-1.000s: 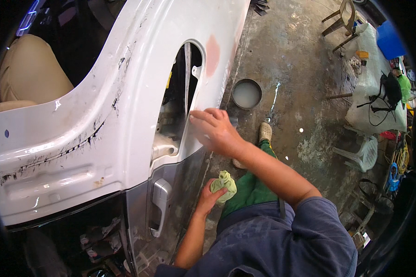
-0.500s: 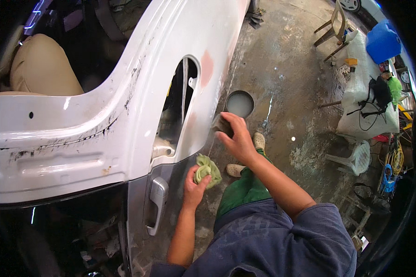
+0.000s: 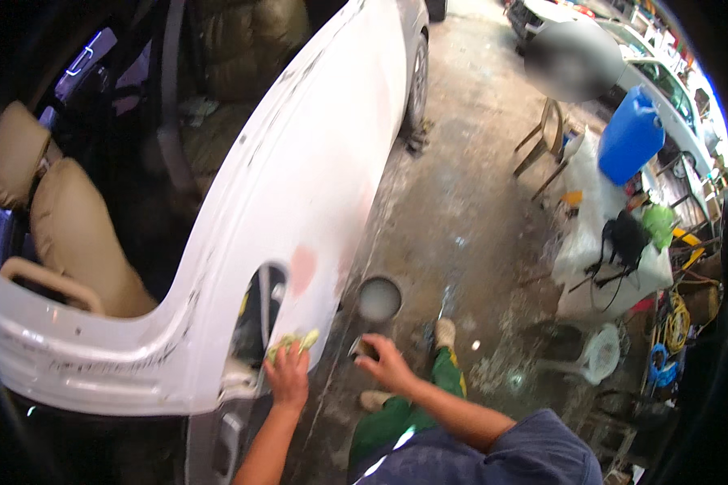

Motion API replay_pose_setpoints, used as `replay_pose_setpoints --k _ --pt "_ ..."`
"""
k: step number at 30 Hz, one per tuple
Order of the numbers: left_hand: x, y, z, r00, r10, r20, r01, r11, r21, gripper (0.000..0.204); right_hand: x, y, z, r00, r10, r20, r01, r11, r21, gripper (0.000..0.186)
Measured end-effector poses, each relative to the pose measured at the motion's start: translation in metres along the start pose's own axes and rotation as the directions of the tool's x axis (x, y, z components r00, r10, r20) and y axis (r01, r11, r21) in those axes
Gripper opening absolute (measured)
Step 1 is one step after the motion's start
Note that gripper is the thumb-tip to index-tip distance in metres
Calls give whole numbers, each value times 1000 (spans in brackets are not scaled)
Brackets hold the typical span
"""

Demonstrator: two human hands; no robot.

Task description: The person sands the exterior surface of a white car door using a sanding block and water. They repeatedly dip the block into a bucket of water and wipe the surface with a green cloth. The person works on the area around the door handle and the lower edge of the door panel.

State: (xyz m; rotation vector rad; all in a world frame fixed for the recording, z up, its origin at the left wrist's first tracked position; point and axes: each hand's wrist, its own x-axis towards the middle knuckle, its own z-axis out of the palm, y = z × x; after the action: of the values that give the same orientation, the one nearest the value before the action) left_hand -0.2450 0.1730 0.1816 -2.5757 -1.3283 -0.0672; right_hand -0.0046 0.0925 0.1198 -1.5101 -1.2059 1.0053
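Observation:
A crumpled yellow-green cloth (image 3: pixel 294 343) lies under the fingers of my left hand (image 3: pixel 288 377), against the white car's side panel (image 3: pixel 299 174). The cloth is just beside the oblong opening (image 3: pixel 255 311) in that panel. My right hand (image 3: pixel 390 368) is off the panel, its fingers and thumb closed on a small dark brownish flat piece (image 3: pixel 366 348); I cannot make out its kind. Ahead of that hand, a round container (image 3: pixel 379 299) of cloudy grey liquid stands on the floor. A pinkish patch (image 3: pixel 302 270) marks the panel above the cloth.
At right is a table with a pale cover (image 3: pixel 574 259), a blue jerrycan (image 3: pixel 631 133) and a black bag (image 3: pixel 623 241). A brown chair (image 3: pixel 544 137) and a white plastic stool (image 3: pixel 598 356) are near it. Beige car seats (image 3: pixel 85 234) show through the door opening.
My left hand has brought the cloth up onto the panel beside the opening. My right hand still holds the dark piece. The view has tilted further ahead, showing more of the car and floor.

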Motion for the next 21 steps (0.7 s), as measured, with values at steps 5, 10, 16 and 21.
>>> replay_pose_setpoints --k 5,10,16,21 --pt "71 11 6 983 176 48 -181 974 136 15 15 48 -72 980 157 122 -163 986 42 60" --pt "165 31 22 950 304 74 -312 928 204 15 55 93 -138 839 544 11 -533 819 211 58" --pt "218 41 94 903 415 113 -429 884 185 15 96 206 -164 572 760 309 -620 154 770 42" --pt "226 69 180 864 472 177 -478 878 -9 10 96 270 -175 564 769 300 -559 87 825 42"
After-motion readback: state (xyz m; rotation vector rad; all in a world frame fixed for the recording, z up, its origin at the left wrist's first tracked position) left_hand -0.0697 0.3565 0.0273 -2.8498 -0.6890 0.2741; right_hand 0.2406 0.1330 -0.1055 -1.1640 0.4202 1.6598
